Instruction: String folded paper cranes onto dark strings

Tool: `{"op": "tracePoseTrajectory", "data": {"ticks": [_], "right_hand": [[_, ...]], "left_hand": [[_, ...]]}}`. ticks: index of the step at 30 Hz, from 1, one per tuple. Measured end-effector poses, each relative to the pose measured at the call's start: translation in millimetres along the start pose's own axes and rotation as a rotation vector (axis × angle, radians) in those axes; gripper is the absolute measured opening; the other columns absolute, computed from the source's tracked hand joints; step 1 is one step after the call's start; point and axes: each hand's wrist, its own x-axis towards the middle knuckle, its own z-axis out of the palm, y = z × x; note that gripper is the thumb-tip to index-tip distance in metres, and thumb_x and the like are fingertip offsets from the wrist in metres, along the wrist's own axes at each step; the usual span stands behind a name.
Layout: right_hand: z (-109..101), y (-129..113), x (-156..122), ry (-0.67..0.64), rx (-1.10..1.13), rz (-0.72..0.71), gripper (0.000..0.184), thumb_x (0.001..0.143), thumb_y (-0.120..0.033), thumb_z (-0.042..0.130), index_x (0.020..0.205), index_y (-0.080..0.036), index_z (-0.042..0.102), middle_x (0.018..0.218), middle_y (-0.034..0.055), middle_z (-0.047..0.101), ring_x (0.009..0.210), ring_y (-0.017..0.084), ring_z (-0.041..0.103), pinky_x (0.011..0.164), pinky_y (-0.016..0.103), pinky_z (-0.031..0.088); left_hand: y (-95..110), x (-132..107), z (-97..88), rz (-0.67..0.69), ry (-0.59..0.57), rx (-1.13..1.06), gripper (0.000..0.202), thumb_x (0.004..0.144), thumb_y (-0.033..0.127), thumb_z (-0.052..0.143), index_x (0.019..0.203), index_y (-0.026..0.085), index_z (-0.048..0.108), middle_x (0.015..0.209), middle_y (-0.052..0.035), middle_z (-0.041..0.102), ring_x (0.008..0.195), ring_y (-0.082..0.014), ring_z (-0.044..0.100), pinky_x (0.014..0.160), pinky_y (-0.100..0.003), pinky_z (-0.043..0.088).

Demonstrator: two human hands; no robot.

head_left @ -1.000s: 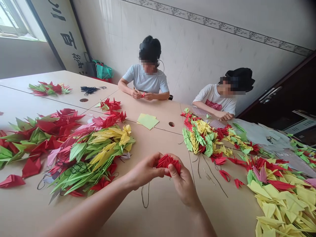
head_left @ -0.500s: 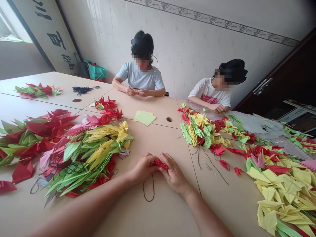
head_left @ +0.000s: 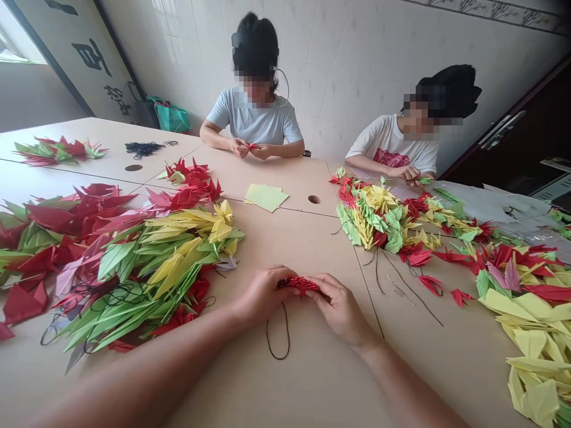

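Note:
A stack of red folded paper pieces (head_left: 300, 284) is squeezed between my two hands just above the wooden table (head_left: 289, 238). My left hand (head_left: 263, 293) grips its left end with fingers closed. My right hand (head_left: 339, 306) pinches its right end. A dark string loop (head_left: 277, 333) hangs from the stack and rests on the table below my hands. A heap of green, yellow and red folded paper pieces (head_left: 147, 273) lies close to my left forearm.
Two other people sit at the far side, each folding paper with both hands. More folded-paper heaps lie at centre right (head_left: 388, 220) and far right (head_left: 530, 315). Yellow-green paper sheets (head_left: 266, 196) lie beyond my hands. A cable hole (head_left: 314, 199) is in the tabletop.
My hands lowered the red stack toward the table and pressed it flatter and longer. The view tilted down and moved nearer the table.

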Motion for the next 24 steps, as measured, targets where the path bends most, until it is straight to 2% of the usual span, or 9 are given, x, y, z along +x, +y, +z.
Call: {"op": "tracePoseTrajectory", "data": {"ticks": [11,18,24], "right_hand": [[-1.9,0.0,-0.3,0.008,0.032,0.063,0.022,0.092,-0.024,0.058,0.111,-0.023,0.07,0.106,0.0078,0.07,0.102,0.022,0.065,0.09,0.037,0.054],[-1.2,-1.8,0.8,-0.006,0.006,0.097,0.018,0.089,-0.016,0.059,0.105,-0.021,0.067,0.104,0.0072,0.068,0.1,0.022,0.064,0.089,0.037,0.052],[-1.8,-4.6,-1.4,-0.001,0.008,0.104,0.013,0.089,-0.018,0.059,0.1,-0.022,0.065,0.099,0.0058,0.067,0.094,0.021,0.063,0.083,0.034,0.052]], "left_hand": [[2.6,-1.3,1.3,-0.008,-0.028,-0.036,0.01,0.08,0.018,0.067,0.09,0.017,0.071,0.09,-0.0041,0.069,0.084,-0.0176,0.064,0.077,-0.027,0.049],[-2.1,-1.8,4.3,0.011,-0.016,-0.038,0.015,0.077,0.016,0.071,0.091,0.016,0.07,0.09,-0.0039,0.063,0.08,-0.0158,0.06,0.074,-0.027,0.048],[0.5,-4.0,5.6,0.046,0.002,-0.064,0.009,0.079,0.017,0.069,0.087,0.016,0.068,0.085,-0.0018,0.061,0.074,-0.0131,0.058,0.068,-0.023,0.047]]}}
